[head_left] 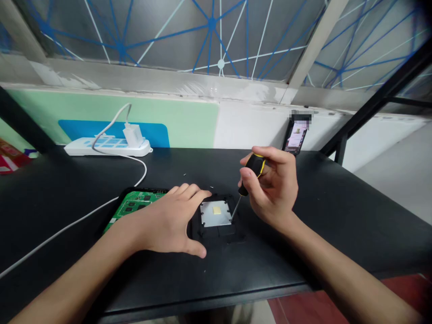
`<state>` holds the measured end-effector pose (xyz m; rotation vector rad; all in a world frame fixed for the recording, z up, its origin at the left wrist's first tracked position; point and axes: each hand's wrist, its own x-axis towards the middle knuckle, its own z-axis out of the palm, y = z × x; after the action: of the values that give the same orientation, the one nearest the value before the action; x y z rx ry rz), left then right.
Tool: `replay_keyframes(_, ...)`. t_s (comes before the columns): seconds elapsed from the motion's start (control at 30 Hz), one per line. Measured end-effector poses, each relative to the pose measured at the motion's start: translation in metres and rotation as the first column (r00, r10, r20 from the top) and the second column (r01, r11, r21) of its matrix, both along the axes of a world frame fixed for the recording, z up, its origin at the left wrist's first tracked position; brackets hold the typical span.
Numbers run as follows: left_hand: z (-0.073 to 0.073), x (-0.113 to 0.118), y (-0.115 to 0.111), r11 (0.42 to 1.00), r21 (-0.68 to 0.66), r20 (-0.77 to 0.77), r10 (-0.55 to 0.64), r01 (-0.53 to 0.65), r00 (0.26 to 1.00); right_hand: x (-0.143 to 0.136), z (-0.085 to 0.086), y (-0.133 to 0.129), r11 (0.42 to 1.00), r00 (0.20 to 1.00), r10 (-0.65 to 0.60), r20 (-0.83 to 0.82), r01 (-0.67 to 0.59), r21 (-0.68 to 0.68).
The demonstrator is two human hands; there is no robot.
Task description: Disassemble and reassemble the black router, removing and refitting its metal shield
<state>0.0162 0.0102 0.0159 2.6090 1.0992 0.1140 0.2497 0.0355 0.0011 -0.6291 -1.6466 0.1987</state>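
Observation:
My right hand [273, 184] is closed around a black and yellow screwdriver [255, 165]. The driver is tilted, its tip down at the lower right corner of a silver metal plate [209, 218] with a small yellow pad [216, 210] in its middle. This plate lies in a black plastic housing [221, 231] on the table. Across the housing's left side rests my left hand [172, 218], thumb and fingers spread. Partly hidden under my left hand and wrist is a green circuit board [137, 202] in a black casing.
A white power strip [108, 146] with a charger [133, 135] stands at the back left; its white cable [81, 218] crosses the black table [303, 252]. A phone [297, 135] leans on the back wall. Small screws lie behind the housing.

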Motion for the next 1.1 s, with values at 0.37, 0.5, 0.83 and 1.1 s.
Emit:
replay_keyframes(0.37, 0.002, 0.002, 0.000, 1.000, -0.023, -0.022, 0.013, -0.014, 1.000, 0.000, 0.000, 0.002, 0.997, 0.999, 0.036, -0.006, -0.035, 0.068)
replay_keyframes(0.5, 0.002, 0.002, 0.001, 1.000, -0.022, -0.029, 0.010, -0.011, 1.000, -0.001, 0.000, 0.003, 0.997, 0.999, 0.043, -0.006, -0.043, 0.063)
replay_keyframes(0.83, 0.002, 0.001, 0.001, 1.000, -0.022, -0.004, 0.012, -0.012, 1.000, -0.004, 0.001, -0.003, 0.987, 0.986, 0.162, -0.049, -0.161, 0.014)
replay_keyframes(1.1, 0.002, 0.002, 0.001, 1.000, -0.021, -0.011, 0.004, -0.005, 1.000, -0.010, 0.004, -0.006, 0.986, 0.987, 0.146, -0.073, -0.139, 0.089)
